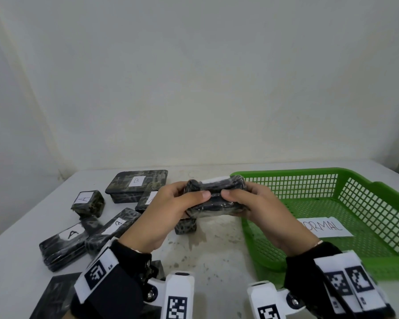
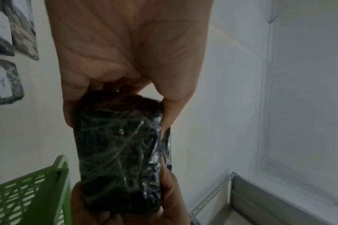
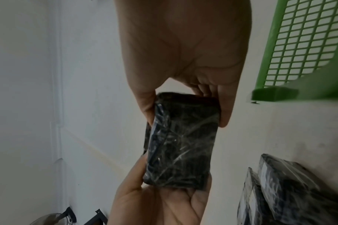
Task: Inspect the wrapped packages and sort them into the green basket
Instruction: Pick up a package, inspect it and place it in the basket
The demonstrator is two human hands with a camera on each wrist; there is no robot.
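wrists: both hands grip dark wrapped package (image 2: 120, 152) | head only: NORMAL label (image 1: 327, 226) in green basket (image 1: 364, 180)

White labels left of the left hand (image 1: 168, 211): flat box (image 1: 137, 184) "B"; small cube package (image 1: 88, 202) "A"; long package (image 1: 62, 246) "A". Paper sheet (image 1: 327, 227) beyond the right hand (image 1: 260, 209): "ORMAL".

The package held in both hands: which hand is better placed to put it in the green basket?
Probably the right hand: it grips the package on the end nearest the green basket, whose rim is right beside it. The left hand is farther.
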